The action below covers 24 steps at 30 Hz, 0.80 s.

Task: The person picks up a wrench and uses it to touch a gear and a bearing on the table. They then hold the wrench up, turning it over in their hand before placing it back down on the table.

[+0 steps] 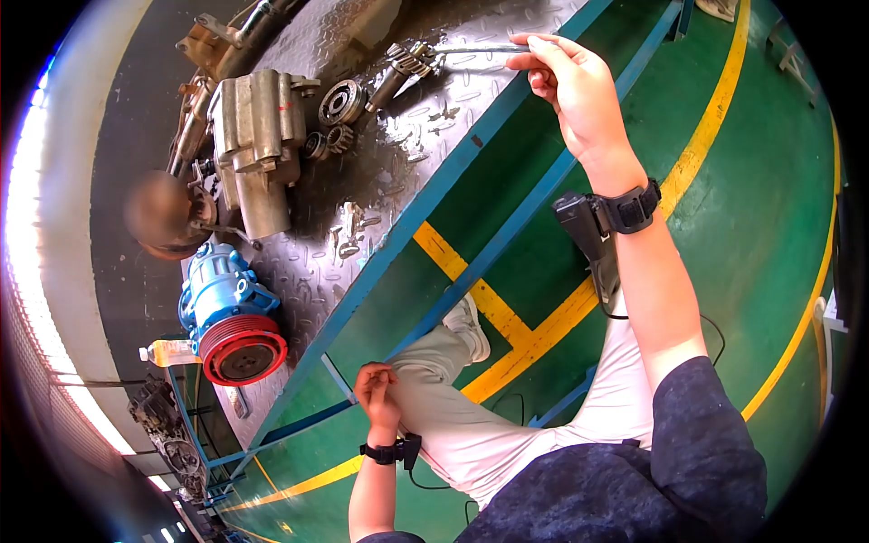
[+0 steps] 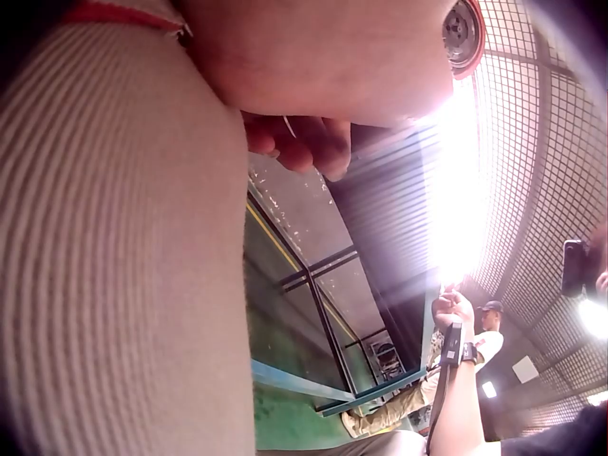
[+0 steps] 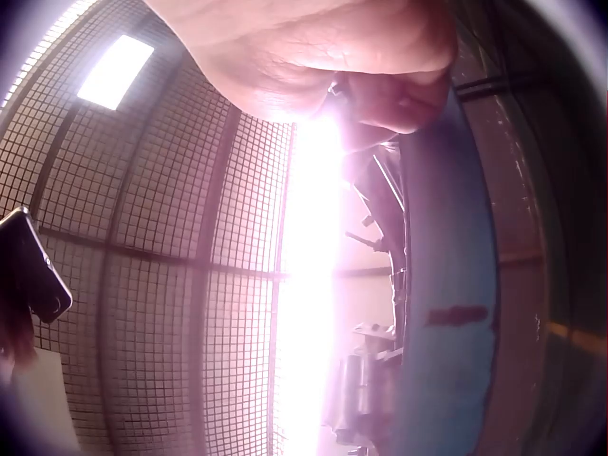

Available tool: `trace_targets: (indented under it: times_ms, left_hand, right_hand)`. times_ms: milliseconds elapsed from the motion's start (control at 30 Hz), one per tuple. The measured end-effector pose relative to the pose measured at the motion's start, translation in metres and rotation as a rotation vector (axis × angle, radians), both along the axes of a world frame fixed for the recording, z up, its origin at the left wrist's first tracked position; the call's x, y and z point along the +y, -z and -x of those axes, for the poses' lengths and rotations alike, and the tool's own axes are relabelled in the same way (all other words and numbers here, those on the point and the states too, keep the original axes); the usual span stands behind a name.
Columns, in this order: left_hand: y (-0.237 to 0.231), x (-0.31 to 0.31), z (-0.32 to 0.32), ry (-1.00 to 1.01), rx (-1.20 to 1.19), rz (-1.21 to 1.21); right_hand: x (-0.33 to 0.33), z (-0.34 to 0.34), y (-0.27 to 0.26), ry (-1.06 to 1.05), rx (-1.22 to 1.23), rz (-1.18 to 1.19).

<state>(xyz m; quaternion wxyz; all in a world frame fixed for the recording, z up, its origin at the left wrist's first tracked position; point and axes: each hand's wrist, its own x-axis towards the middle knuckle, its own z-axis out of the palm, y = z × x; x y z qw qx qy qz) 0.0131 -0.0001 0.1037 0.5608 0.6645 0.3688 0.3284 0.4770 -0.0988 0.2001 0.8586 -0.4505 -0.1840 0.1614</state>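
My right hand (image 1: 584,100) pinches a thin grey metal rod (image 1: 480,48) between thumb and fingers, out over the table's blue edge. The rod's far end reaches a gear shaft (image 1: 409,60) lying on the metal tabletop (image 1: 444,136). In the right wrist view the fingers (image 3: 380,100) are seen from close by, and the rod is mostly hidden. Down by the knee, my left hand (image 1: 376,398) hangs with loosely curled fingers and holds nothing. The left wrist view shows that hand (image 2: 323,57) beside the trouser leg.
A bearing (image 1: 343,102), a small gear (image 1: 339,138) and a grey metal housing (image 1: 258,127) lie left of the gear shaft. Nearer stands a blue compressor-like unit with a red pulley (image 1: 243,348). Small metal parts (image 1: 351,226) lie near the table's blue edge (image 1: 398,244).
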Motion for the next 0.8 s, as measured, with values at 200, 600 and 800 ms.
trace_targets:
  times_ms: [200,600,800]
  left_hand:
    - [-0.0002,0.0,-0.0003,-0.001,-0.003,-0.001]
    - [-0.0016,-0.0017,-0.0025,-0.012,0.022,-0.009]
    - [-0.0007,-0.0004,-0.0002,-0.001,0.014,0.012]
  right_hand:
    - [-0.0003,-0.002,0.0019,0.014,0.002,-0.021]
    - [-0.0021,-0.0018,-0.0013,0.028,-0.106,-0.098]
    - [0.0016,0.0041,-0.003,-0.005,-0.198,-0.087]
